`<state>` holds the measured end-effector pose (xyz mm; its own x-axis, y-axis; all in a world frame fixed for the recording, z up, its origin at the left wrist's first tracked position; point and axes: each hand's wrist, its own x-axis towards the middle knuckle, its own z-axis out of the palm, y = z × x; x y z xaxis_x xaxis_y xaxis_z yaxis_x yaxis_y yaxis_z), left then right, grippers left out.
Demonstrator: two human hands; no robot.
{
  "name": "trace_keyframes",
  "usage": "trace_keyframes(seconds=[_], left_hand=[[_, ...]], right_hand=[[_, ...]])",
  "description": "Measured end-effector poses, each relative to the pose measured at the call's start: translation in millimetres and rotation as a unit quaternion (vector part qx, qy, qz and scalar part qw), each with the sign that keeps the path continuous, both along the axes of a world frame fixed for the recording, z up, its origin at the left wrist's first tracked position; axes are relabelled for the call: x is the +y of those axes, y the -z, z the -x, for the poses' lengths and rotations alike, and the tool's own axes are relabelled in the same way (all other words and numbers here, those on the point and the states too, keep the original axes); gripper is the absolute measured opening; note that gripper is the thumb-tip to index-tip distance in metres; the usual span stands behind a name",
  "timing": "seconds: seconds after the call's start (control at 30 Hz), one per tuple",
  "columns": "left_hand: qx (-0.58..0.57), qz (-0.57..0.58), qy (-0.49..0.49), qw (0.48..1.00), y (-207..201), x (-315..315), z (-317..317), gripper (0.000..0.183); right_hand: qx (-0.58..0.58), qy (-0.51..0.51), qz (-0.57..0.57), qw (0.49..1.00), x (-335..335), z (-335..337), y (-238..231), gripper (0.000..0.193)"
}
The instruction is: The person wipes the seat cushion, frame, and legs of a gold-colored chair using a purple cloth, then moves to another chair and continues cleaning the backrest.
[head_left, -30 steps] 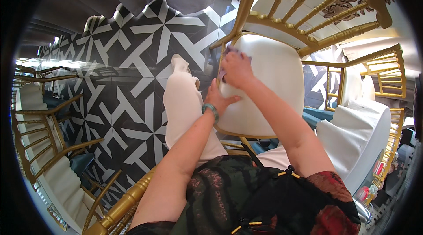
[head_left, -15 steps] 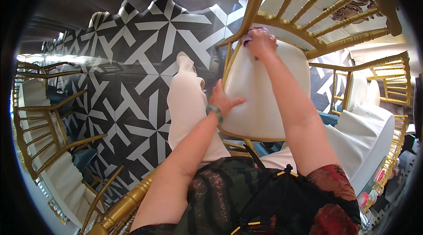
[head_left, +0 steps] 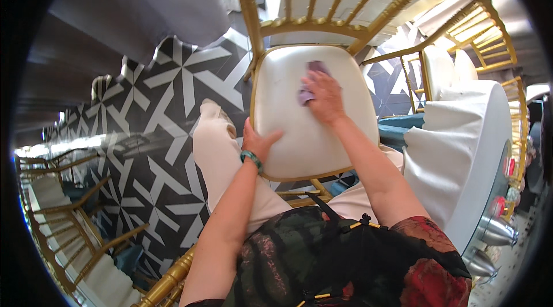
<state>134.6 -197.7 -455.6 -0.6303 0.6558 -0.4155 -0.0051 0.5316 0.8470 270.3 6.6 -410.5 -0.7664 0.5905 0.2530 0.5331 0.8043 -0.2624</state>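
A gold chair with a spindle back [head_left: 311, 25] stands in front of me, its cream padded seat [head_left: 288, 151] facing up. My right hand [head_left: 326, 97] presses a purple-grey cloth [head_left: 315, 67] onto the middle of the seat, fingers closed over it. At the seat's left edge rests my left hand [head_left: 259, 141], thumb stretched over the top and the other fingers along the side. It holds the chair's edge. A green bangle [head_left: 252, 160] circles my left wrist.
To the right is a table with a white cloth [head_left: 443, 134]; metal cups [head_left: 500, 231] sit on it. More gold chairs [head_left: 484, 30] stand beyond and at the left [head_left: 75, 220]. Grey curtains [head_left: 132, 13] hang over the black-and-white floor [head_left: 167, 94].
My right hand has drawn the cloth from the seat's back left corner toward its middle. The view has shifted, so the chair appears further left and straighter. My left hand stays at the edge.
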Motion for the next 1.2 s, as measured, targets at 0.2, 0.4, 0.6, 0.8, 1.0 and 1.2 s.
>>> trace_keyframes(seconds=[0.2,0.4,0.6,0.8,1.0,1.2], left_hand=[[-0.054,-0.094,0.007,0.994,2.1,6.7,-7.4,0.087],[-0.039,-0.104,0.0,0.994,-3.5,-5.4,3.6,0.083],[0.024,-0.069,0.036,0.997,16.3,4.2,0.3,0.088],[0.291,0.052,0.105,0.949,21.0,-4.9,16.8,0.079],[0.262,-0.026,0.088,0.961,-43.5,5.4,37.4,0.083],[0.267,-0.089,0.063,0.958,-96.5,33.0,58.0,0.077]], right_hand=[[0.016,0.279,0.038,0.959,2.4,-149.5,14.7,0.046],[-0.005,0.152,-0.021,0.988,-119.6,-122.2,10.7,0.054],[-0.01,0.025,0.037,0.999,-173.3,-132.2,-6.2,0.045],[0.042,0.21,0.009,0.977,-118.9,-190.5,6.9,0.037],[0.06,0.472,0.191,0.859,-86.8,-213.3,23.7,0.035],[0.018,0.224,0.039,0.974,-166.5,-145.7,2.5,0.042]])
